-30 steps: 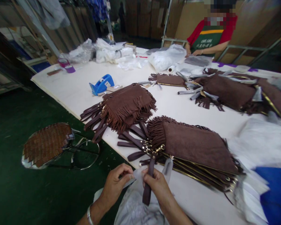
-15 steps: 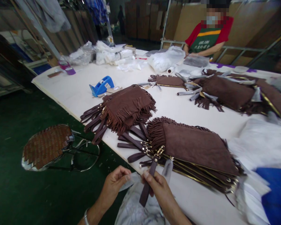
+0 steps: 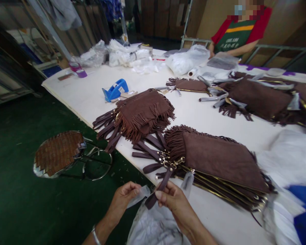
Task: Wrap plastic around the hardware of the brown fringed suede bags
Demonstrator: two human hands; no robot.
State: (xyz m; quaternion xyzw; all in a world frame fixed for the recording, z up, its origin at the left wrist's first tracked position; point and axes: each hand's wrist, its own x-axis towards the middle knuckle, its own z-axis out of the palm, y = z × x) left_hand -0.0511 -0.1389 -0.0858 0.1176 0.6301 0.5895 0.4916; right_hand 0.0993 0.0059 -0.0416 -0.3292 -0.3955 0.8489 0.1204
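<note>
My left hand [image 3: 126, 195] pinches a small translucent plastic sleeve [image 3: 140, 196] just past the table's front edge. Beside it, my right hand [image 3: 172, 196] is closed on a dark brown wrist strap [image 3: 159, 190], whose free end points toward the plastic. A gold clip joins this strap to the top of a stack of brown fringed clutch bags [image 3: 219, 158] with gold zippers. More straps fan out from the stack's left side. Grey plastic [image 3: 187, 182] wraps a zipper pull near my right hand. Farther back lies a second pile of fringed bags [image 3: 145, 112], straps overhanging the edge.
A blue tape dispenser [image 3: 115, 90] stands behind the second pile. More brown bags [image 3: 260, 97] lie at the right, near white plastic [image 3: 290, 156]. A stool [image 3: 60, 153] is on the green floor at left. Across the table [image 3: 79, 92] stands a co-worker [image 3: 236, 37].
The strap's free end has swung left and up, toward the plastic sleeve, and my right fingers have shifted on it. The whole view has moved slightly.
</note>
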